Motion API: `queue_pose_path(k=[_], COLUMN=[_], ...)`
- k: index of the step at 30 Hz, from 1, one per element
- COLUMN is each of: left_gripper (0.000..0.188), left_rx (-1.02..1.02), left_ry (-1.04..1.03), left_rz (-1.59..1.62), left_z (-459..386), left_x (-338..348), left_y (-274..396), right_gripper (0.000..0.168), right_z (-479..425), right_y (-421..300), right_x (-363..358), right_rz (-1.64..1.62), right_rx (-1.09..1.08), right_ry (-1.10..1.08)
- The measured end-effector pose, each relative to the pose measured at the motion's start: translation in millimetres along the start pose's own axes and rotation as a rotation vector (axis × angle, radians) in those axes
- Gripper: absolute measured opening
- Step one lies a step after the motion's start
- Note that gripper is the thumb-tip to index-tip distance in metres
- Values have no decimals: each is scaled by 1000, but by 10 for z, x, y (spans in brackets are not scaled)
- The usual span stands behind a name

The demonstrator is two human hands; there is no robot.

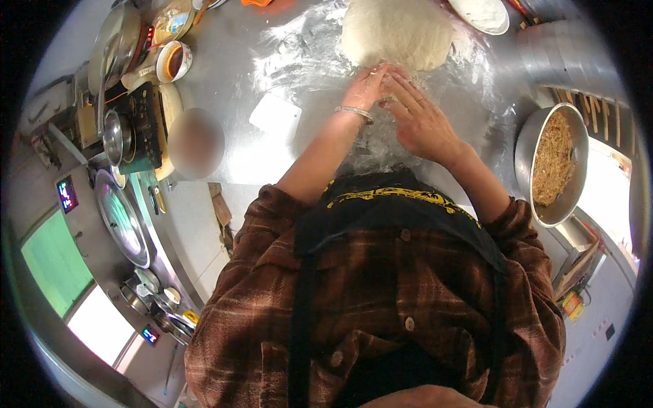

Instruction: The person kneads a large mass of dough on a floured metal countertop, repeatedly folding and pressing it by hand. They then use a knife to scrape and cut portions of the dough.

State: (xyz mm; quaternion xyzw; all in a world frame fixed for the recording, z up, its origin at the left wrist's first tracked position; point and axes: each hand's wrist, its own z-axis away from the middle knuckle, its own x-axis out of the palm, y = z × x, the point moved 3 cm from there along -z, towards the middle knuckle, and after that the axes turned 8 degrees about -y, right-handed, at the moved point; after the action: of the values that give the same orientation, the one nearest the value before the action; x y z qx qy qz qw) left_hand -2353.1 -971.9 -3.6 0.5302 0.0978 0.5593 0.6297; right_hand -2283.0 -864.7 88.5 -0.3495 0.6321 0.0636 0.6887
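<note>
A large pale lump of dough [398, 33] rests on the floured metal worktop [219, 86] before me. At its near edge my left hand [368, 86], with a silver bracelet at the wrist, meets my right hand [421, 120]. The right fingers stretch over the left fingertips and partly hide them. Flour or bits of dough cling to the skin. Nothing shows in the right palm; whether the left fingers pinch anything is hidden. Left of my forearm lies a white dough scraper [274, 116], flat on the metal.
On the right, a steel bowl [524, 153] holds a brown shredded filling [553, 158]. A flour dish [482, 15] sits at the back right. A patterned bowl of red sauce [186, 60], an induction cooker [143, 120] with a small steel bowl [117, 136], and a blurred round patch stand left.
</note>
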Motion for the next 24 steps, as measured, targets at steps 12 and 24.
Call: queue_pose_path(k=[12, 24], left_gripper=[39, 44], left_rx=[251, 844], left_ry=[43, 249], left_rz=[-32, -838], left_z=[139, 93], left_x=[374, 589], left_y=[43, 238], right_gripper=[36, 55], right_z=[12, -228], right_y=[127, 304], right_x=[-81, -28], right_rz=[-930, -1832], right_rx=[74, 441], right_ry=[145, 460])
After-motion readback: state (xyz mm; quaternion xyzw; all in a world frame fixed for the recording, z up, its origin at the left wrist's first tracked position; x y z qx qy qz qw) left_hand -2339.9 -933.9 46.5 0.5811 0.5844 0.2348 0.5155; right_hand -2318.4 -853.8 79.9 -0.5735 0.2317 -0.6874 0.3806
